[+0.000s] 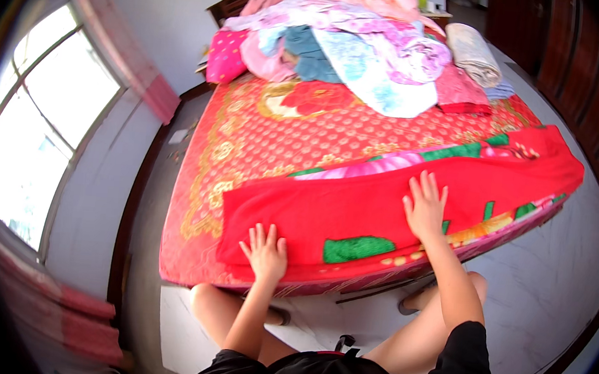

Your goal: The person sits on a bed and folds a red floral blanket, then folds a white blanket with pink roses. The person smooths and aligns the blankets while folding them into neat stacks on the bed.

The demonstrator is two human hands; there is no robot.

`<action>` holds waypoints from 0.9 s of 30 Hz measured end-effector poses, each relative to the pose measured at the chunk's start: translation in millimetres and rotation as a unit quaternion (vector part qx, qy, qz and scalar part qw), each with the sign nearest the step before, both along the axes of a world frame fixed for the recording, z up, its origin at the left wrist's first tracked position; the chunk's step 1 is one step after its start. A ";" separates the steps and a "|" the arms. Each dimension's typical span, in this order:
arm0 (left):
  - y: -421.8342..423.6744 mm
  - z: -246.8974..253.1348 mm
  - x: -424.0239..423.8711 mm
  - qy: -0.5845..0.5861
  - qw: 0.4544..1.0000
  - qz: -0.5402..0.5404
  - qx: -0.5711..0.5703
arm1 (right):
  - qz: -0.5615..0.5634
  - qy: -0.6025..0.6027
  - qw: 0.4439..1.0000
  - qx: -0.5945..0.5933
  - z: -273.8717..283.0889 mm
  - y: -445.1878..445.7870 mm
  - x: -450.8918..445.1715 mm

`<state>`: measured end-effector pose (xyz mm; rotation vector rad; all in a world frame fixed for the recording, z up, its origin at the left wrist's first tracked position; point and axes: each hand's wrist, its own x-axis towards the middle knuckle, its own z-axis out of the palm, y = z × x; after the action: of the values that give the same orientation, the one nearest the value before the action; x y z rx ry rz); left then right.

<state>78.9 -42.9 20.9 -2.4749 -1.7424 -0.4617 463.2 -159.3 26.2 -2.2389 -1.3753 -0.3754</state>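
Note:
A red blanket (329, 205) with green, pink and yellow floral parts lies folded into a long strip across the near end of the bed. My left hand (265, 253) rests flat on its left part, fingers spread. Farther right, my right hand (425, 207) lies palm down on the same blanket, its fingers also apart. Neither hand grips anything. Beneath the blanket is a red and gold patterned bed cover (293, 134); part of it shows beyond the strip.
Rumpled floral bedding (374, 40) is heaped at the bed's far end, beside a bright pink pillow (226, 56). A rolled cream blanket (473, 55) lies at the far right. A window (48, 98) with pink curtains (126, 47) is on the left; dark wooden doors (582, 77) stand right.

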 end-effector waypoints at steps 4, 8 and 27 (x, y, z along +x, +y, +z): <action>14.0 -5.1 -85.7 -0.042 0.990 0.126 -0.044 | 0.136 0.030 0.983 -0.116 -13.2 3.7 -76.2; 20.7 -23.1 -138.2 -0.224 0.959 0.162 -0.068 | 0.132 0.040 0.981 -0.139 -9.2 5.8 -85.5; -7.4 130.5 59.0 -0.678 0.678 -0.116 -0.261 | 0.157 0.395 0.896 0.130 -13.4 8.3 -48.0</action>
<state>137.9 -50.3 151.4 -2.8295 -1.9421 -2.7449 415.3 -151.1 12.8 -1.6072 -1.1052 0.4110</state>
